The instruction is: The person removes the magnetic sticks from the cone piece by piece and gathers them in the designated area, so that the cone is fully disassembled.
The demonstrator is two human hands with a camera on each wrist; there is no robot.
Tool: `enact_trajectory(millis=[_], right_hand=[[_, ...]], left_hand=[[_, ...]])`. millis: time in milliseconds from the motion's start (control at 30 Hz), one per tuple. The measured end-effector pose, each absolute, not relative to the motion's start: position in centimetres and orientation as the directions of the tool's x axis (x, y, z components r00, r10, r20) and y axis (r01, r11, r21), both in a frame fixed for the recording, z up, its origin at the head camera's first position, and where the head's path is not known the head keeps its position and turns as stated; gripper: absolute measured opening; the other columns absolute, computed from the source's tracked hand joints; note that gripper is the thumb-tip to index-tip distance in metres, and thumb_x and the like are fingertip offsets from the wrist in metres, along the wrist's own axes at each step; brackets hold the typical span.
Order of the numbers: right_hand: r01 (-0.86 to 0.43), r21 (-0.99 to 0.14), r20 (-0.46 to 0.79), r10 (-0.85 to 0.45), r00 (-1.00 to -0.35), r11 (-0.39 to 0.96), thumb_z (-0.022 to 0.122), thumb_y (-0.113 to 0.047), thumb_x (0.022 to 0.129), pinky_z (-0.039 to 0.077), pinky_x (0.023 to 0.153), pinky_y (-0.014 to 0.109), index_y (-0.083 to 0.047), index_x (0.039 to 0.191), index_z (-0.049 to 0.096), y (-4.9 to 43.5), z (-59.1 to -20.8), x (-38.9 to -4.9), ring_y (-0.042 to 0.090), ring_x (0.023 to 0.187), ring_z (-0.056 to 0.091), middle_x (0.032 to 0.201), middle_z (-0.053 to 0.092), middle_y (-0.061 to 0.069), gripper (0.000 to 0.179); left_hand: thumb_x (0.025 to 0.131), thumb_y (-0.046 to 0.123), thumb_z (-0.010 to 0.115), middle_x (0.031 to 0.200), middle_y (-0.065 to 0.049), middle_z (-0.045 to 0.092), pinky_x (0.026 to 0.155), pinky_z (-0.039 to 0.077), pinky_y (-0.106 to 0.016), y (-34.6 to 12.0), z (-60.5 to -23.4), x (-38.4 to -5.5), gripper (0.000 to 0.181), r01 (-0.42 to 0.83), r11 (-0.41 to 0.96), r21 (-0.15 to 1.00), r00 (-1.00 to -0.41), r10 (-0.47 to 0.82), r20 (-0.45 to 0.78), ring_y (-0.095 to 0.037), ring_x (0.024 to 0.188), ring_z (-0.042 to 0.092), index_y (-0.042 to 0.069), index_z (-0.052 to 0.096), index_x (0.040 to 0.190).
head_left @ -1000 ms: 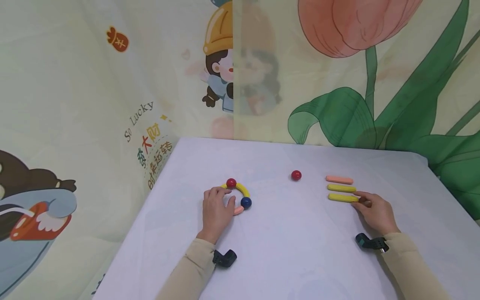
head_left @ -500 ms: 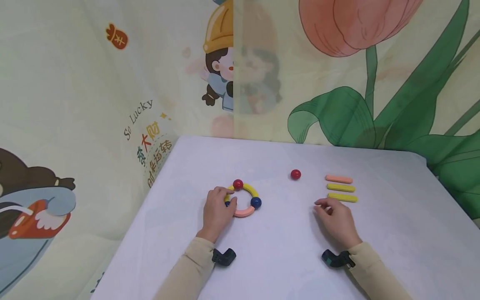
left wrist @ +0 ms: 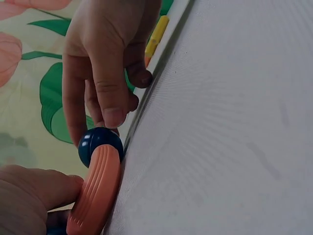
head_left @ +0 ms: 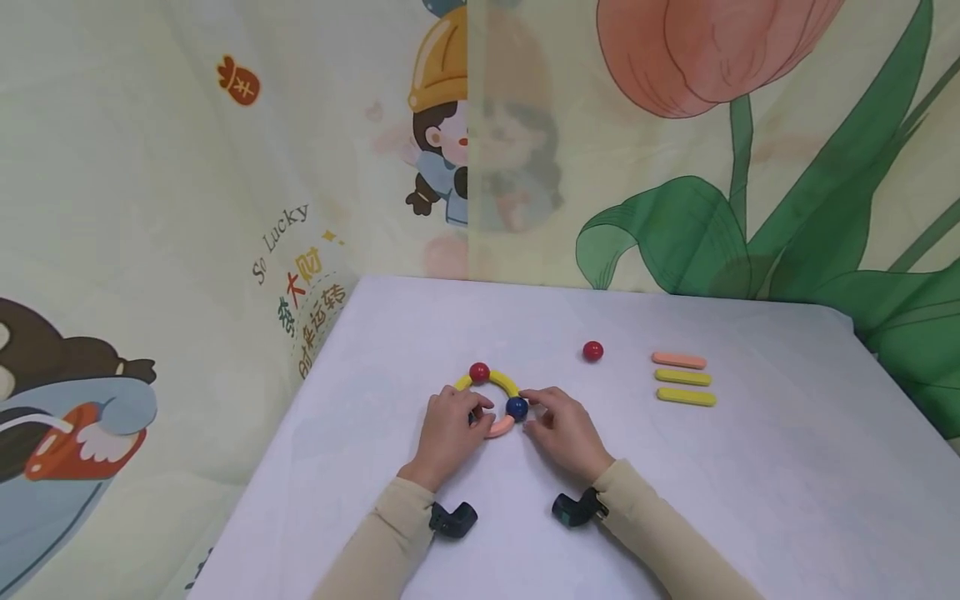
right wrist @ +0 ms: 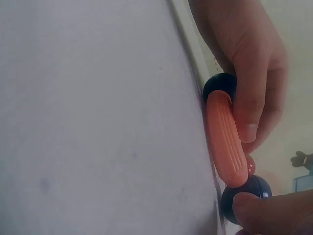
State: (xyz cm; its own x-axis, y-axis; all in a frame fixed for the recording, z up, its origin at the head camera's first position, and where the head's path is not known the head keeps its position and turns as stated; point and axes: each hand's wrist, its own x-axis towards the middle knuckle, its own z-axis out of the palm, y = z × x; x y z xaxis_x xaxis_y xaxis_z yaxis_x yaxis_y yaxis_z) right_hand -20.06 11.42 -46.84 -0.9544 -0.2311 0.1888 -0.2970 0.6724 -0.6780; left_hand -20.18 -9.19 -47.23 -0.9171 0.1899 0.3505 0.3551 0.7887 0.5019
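Observation:
A ring of curved rods and balls lies on the white table, with a red ball (head_left: 479, 372) at its far side. Yellow curved rods (head_left: 505, 382) run down from that ball on both sides, and a pink curved rod (left wrist: 98, 191) closes the near side between two blue balls. My left hand (head_left: 448, 429) holds the ring's left blue ball (right wrist: 217, 84), its fingers covering most of it in the head view. At the ring's right, my right hand (head_left: 566, 432) pinches the other blue ball (head_left: 517, 408) between thumb and fingers.
A loose red ball (head_left: 593, 351) sits beyond the ring, toward the middle of the table (head_left: 420, 321). Farther right lie a straight pink rod (head_left: 678, 360) and two straight yellow rods (head_left: 684, 378) in a stack of rows. A printed curtain (head_left: 525, 167) hangs behind the table.
My right hand has come left from the yellow rods to the ring's right blue ball. The ring has shifted to the right, and my left hand has moved slightly right with it.

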Motion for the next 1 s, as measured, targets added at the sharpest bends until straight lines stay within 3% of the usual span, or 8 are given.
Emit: enact_trajectory(millis=[300, 667, 800, 1000], right_hand=[[-0.357, -0.663, 0.286, -0.218, -0.933, 0.658, 0.081, -0.018, 0.081, 0.041, 0.062, 0.025, -0.015, 0.120, 0.068, 10.7, -47.8, -20.5, 0.011, 0.070, 0.049, 0.096, 0.063, -0.004, 0.042], [-0.396, -0.644, 0.289, -0.272, -0.918, 0.654, 0.075, -0.012, 0.087, 0.042, 0.064, 0.026, -0.013, 0.122, 0.063, 10.9, -48.2, -20.7, 0.011, 0.073, 0.048, 0.094, 0.059, -0.005, 0.037], [-0.352, -0.681, 0.233, -0.266, -0.936, 0.642, 0.072, -0.012, 0.089, 0.042, 0.064, 0.026, -0.012, 0.124, 0.061, 11.3, -48.1, -20.7, 0.012, 0.074, 0.049, 0.092, 0.058, -0.003, 0.037], [-0.221, -0.766, 0.167, -0.146, -0.975, 0.603, 0.072, -0.019, 0.090, 0.043, 0.064, 0.027, -0.016, 0.123, 0.063, 12.8, -48.1, -21.2, 0.016, 0.076, 0.052, 0.100, 0.063, 0.000, 0.034]], left_hand=[[0.080, 0.044, 0.079, 0.079, 0.014, 0.062, 0.078, 0.031, -0.033, -9.3, -47.3, -20.1, 0.024, 0.451, 0.778, 0.438, -0.884, 0.321, 0.340, -0.009, 0.084, 0.046, 0.022, 0.077, 0.090], [0.077, 0.044, 0.081, 0.079, 0.014, 0.062, 0.076, 0.029, -0.033, -9.5, -47.1, -20.1, 0.024, 0.432, 0.774, 0.464, -0.897, 0.315, 0.309, -0.010, 0.084, 0.045, 0.022, 0.077, 0.086], [0.078, 0.042, 0.081, 0.079, 0.013, 0.062, 0.077, 0.030, -0.033, -9.5, -47.0, -20.1, 0.023, 0.417, 0.778, 0.470, -0.905, 0.308, 0.294, -0.011, 0.085, 0.046, 0.022, 0.076, 0.087], [0.079, 0.043, 0.080, 0.079, 0.013, 0.060, 0.078, 0.031, -0.033, -9.1, -47.2, -20.1, 0.023, 0.403, 0.784, 0.472, -0.913, 0.311, 0.264, -0.011, 0.087, 0.046, 0.023, 0.076, 0.088]])
